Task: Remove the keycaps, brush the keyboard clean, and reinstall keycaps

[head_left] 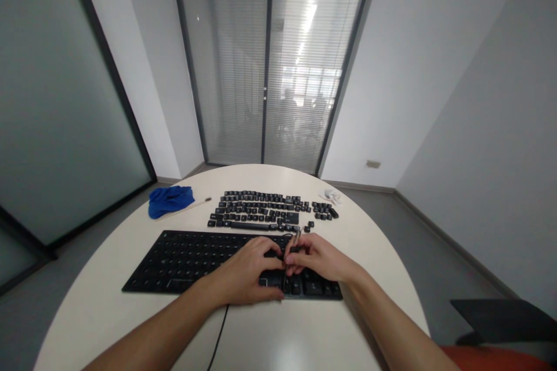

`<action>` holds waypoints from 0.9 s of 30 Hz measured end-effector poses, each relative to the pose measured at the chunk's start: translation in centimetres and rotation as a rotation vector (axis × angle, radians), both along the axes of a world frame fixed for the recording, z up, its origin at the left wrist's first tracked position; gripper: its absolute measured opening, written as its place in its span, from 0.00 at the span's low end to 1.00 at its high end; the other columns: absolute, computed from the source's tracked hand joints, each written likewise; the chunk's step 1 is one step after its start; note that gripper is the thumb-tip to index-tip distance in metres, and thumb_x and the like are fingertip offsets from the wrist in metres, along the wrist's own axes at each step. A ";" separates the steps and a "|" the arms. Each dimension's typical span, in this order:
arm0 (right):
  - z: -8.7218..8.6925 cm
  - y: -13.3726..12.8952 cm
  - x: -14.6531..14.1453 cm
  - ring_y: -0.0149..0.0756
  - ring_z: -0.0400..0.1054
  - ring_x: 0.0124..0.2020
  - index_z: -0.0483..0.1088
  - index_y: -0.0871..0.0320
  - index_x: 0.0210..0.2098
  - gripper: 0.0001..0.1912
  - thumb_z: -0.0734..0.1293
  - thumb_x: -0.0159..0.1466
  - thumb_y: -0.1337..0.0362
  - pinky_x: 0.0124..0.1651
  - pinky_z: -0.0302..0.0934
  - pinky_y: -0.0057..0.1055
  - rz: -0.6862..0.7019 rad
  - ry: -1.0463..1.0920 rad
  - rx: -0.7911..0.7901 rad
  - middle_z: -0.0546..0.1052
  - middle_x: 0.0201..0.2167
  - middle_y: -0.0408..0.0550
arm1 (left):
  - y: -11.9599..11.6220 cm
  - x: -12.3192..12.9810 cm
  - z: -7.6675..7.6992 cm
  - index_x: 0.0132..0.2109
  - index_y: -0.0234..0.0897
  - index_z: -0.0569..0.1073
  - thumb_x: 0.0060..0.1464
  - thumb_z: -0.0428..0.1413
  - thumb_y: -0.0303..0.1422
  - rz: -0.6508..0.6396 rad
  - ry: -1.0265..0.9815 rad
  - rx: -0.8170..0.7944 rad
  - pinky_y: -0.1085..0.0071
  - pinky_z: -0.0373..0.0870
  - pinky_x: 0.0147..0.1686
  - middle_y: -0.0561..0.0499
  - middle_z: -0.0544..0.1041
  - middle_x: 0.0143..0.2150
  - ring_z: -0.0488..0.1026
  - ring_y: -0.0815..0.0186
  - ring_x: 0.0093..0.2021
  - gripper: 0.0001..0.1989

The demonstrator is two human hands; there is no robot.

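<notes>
The keyboard (187, 258) lies flat on the round table (378, 313), bare of keys over its left part and bearing seated keys (314, 288) near its right end. The left hand (250, 272) rests on the right half of the keyboard, fingers and thumb spread wide. The right hand (317, 255) is closed in a pinch on a thin tool (297, 236) (too small and half hidden, so I can't tell its exact kind) above that same end.

The likeliest trouble, I'd judge, is force: prying or pressing at a slant with the tool could crack a key or bend the post beneath it. A slip could also jab the left fingertips, which sit very close to the tool.

Just beyond the keyboard lie rows of loose keys (261, 208), with a smaller cluster (322, 210) at their right. A knock from a knuckle, or the keyboard sliding away under a push, could scatter them and muddle their order.

The cable (220, 333) runs from the keyboard's near edge past the left forearm; snagging it might tug everything askew. The blue cloth (169, 202) and brush (200, 203), beyond the keyboard's left end, seem safely out of the way.
</notes>
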State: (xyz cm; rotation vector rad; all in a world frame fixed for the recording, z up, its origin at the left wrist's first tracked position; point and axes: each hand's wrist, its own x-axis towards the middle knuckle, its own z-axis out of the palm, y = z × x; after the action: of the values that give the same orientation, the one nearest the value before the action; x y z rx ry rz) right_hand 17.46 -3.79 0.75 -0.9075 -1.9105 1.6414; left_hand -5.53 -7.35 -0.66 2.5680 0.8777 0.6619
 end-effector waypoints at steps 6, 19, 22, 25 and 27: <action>-0.4 0.5 0.0 0.34 0.75 0.25 0.77 0.61 0.34 0.22 0.75 0.56 0.46 0.33 0.69 0.29 -0.093 0.041 0.080 0.80 0.23 0.45 | 0.0 0.2 -0.2 0.50 0.45 0.79 0.51 0.68 0.39 0.044 -0.044 -0.003 0.58 0.67 0.56 0.48 0.74 0.53 0.70 0.57 0.54 0.18; -0.8 1.2 -0.1 0.36 0.78 0.32 0.75 0.59 0.40 0.22 0.76 0.57 0.48 0.35 0.72 0.31 -0.318 0.241 0.121 0.81 0.29 0.46 | 0.2 0.8 -0.2 0.45 0.39 0.76 0.60 0.57 0.32 0.330 -0.192 0.020 0.59 0.69 0.50 0.48 0.80 0.44 0.75 0.58 0.46 0.07; -0.8 1.1 0.0 0.38 0.78 0.34 0.76 0.59 0.37 0.19 0.76 0.57 0.50 0.37 0.72 0.33 -0.302 0.223 0.143 0.81 0.30 0.48 | 0.3 1.0 -0.4 0.44 0.39 0.77 0.63 0.55 0.35 0.377 -0.224 -0.017 0.60 0.70 0.50 0.48 0.80 0.44 0.76 0.58 0.46 0.08; -1.0 0.8 -0.1 0.39 0.78 0.35 0.77 0.59 0.38 0.18 0.75 0.58 0.51 0.39 0.72 0.35 -0.282 0.220 0.181 0.82 0.32 0.49 | 0.3 1.2 -0.6 0.43 0.39 0.78 0.64 0.54 0.36 0.415 -0.214 -0.044 0.60 0.70 0.48 0.48 0.80 0.42 0.76 0.57 0.44 0.09; -1.1 0.7 -0.2 0.40 0.78 0.36 0.77 0.59 0.38 0.17 0.76 0.58 0.52 0.41 0.72 0.36 -0.285 0.230 0.191 0.82 0.33 0.49 | 0.3 1.2 -0.6 0.42 0.39 0.79 0.64 0.54 0.36 0.444 -0.193 -0.042 0.59 0.71 0.48 0.47 0.80 0.41 0.76 0.56 0.44 0.09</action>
State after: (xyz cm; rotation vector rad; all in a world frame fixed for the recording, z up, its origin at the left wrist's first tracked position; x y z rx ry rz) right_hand 17.26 -3.10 -0.33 -0.8301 -1.6630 1.3116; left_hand -4.35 -7.01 -1.27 2.2356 1.3901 0.9814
